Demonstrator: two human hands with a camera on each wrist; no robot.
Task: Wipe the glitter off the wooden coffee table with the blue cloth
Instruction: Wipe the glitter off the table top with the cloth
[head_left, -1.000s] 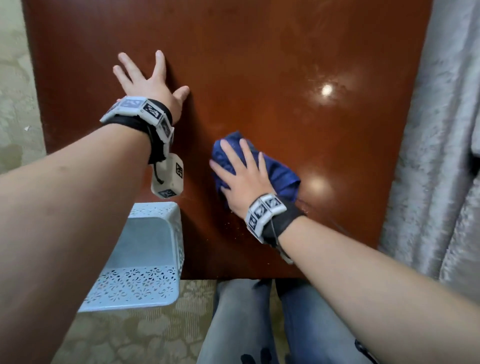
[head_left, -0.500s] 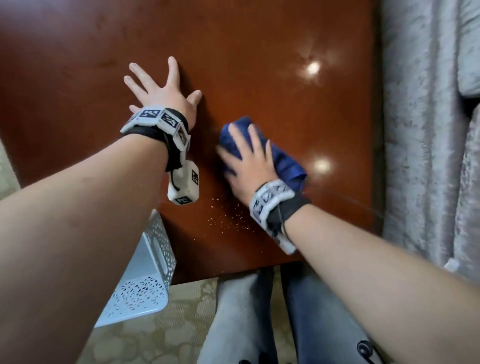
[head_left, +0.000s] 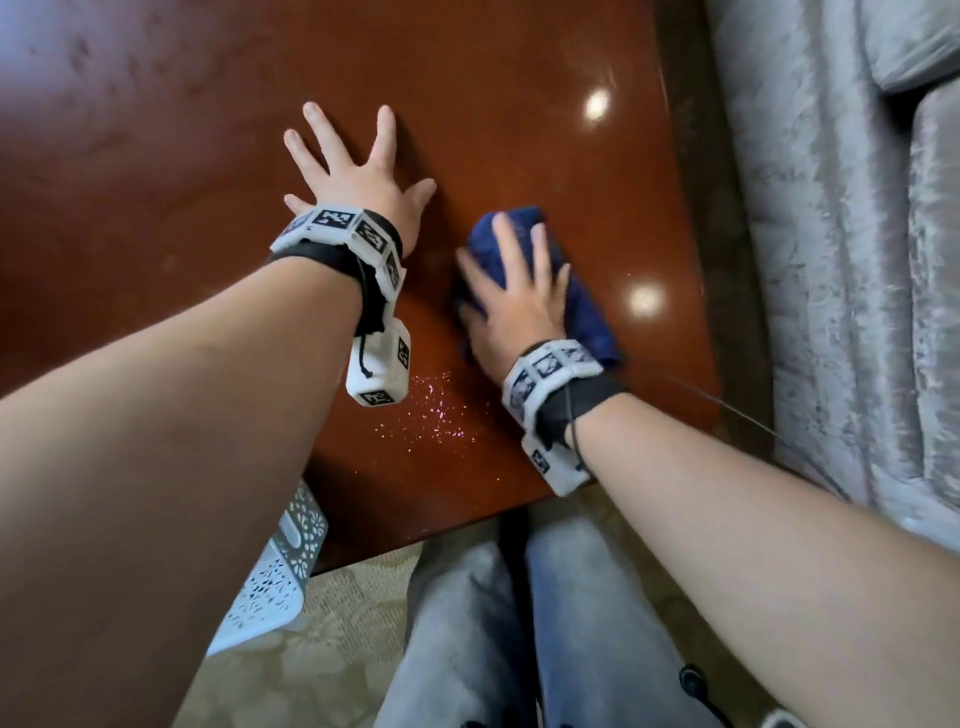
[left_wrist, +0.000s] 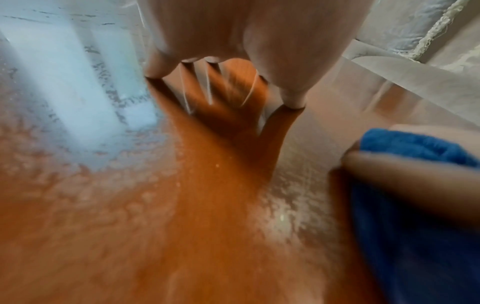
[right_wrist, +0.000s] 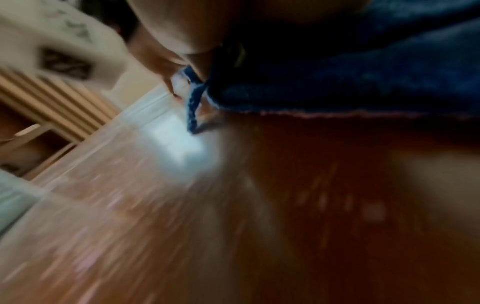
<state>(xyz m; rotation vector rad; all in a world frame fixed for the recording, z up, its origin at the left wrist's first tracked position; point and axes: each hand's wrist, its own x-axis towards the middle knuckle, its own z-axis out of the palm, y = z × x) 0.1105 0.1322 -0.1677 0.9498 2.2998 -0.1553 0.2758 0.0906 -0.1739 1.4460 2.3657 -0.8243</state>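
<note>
A glossy reddish-brown wooden coffee table (head_left: 519, 114) fills the head view. My right hand (head_left: 514, 291) lies flat with straight fingers on a bunched blue cloth (head_left: 587, 312), pressing it onto the tabletop. Pink glitter (head_left: 436, 410) is scattered on the wood just nearer to me than the cloth, close to the front edge. My left hand (head_left: 353, 166) rests flat on the table to the cloth's left, fingers spread. In the left wrist view the blue cloth (left_wrist: 415, 205) shows at the right under the right hand's fingers (left_wrist: 405, 176). The right wrist view is motion-blurred, with the blue cloth (right_wrist: 350, 82) above the wood.
A white perforated metal basket (head_left: 275, 587) stands on the patterned carpet by the table's front left corner. A grey sofa (head_left: 852, 260) runs close along the table's right edge. My legs in jeans (head_left: 519, 623) are at the front edge.
My right hand has slid the cloth away from the front edge, uncovering the glitter patch behind it. The head view has swung left and closer; the left hand stays planted.
</note>
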